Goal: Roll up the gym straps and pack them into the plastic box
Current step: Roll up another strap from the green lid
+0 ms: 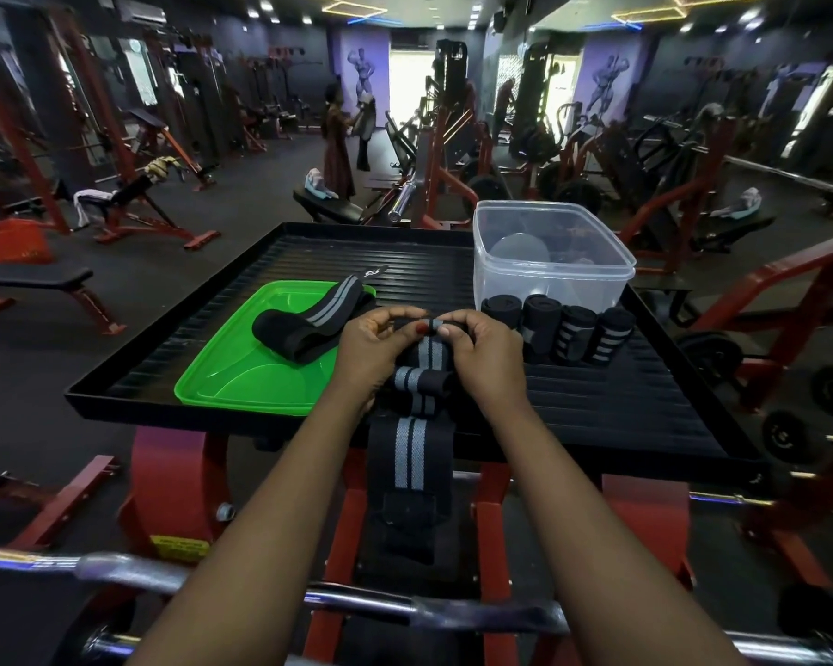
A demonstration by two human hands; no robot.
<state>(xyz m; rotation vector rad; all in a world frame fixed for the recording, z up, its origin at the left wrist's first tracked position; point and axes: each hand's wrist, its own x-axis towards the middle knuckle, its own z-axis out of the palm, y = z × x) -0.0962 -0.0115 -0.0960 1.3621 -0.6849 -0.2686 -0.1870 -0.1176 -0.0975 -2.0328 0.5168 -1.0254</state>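
Both hands at tray centre. Left hand (373, 348) and right hand (484, 350) pinch the far end of a black strap (410, 444) with two grey stripes — fingertips pressed together on the small starting roll. The rest of it runs toward me and hangs over the near rim of the black tray (621, 406). Four rolled straps (558, 331) stand in a row, just in front of the clear plastic box (551, 262). I see another loose strap (311, 322) lying partly on the green lid (241, 372) — left of the hands.
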